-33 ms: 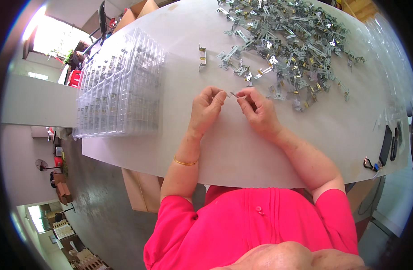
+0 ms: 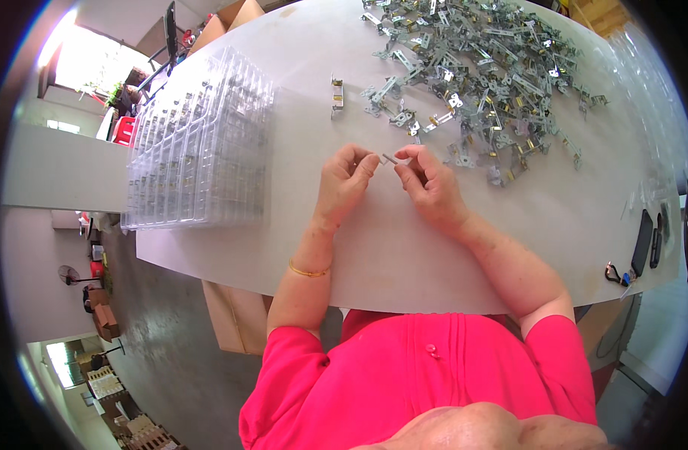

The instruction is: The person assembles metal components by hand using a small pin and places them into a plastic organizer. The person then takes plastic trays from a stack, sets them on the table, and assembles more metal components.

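In front of me, over the table, my left hand [image 2: 345, 180] is closed, thumb and forefinger pinched at a tiny pale part by the fingertips. Facing it, my right hand [image 2: 431, 186] pinches a small grey metal piece [image 2: 389, 159], which slants across the gap between both hands. The piece is too small for me to tell its exact kind. A metal bracket [image 2: 338, 97] with brass-coloured inserts lies alone beyond my left hand. Past my right hand spreads a large heap of similar metal brackets [image 2: 479, 67], some with brass-coloured parts.
Clear plastic compartment trays [image 2: 201, 150] are stacked at the left of the pale table [image 2: 299, 45], with small parts inside. Clear plastic wrap [image 2: 651, 97] covers the far right side. Near the right edge lie a black tool [image 2: 642, 244] and a small blue-and-black item [image 2: 618, 276].
The small grey piece has tilted slightly between my fingertips. My right forefinger has lifted a little from my thumb; the arms stay in place.
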`<control>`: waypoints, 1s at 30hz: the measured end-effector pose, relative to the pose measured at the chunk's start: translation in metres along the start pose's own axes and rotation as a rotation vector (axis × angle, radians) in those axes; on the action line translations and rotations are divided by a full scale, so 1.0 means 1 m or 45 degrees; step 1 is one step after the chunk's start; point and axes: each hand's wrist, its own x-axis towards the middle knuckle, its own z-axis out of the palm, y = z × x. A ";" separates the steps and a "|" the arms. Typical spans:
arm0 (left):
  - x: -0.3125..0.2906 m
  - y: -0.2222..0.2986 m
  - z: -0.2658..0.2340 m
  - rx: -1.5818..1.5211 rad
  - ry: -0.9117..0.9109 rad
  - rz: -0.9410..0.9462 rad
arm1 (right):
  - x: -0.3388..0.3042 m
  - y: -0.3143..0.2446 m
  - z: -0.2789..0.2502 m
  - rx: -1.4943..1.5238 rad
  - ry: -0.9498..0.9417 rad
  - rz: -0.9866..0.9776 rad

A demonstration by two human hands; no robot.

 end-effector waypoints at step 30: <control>-0.008 0.006 -0.003 -0.108 -0.048 -0.016 | -0.003 -0.013 0.002 0.267 0.135 0.094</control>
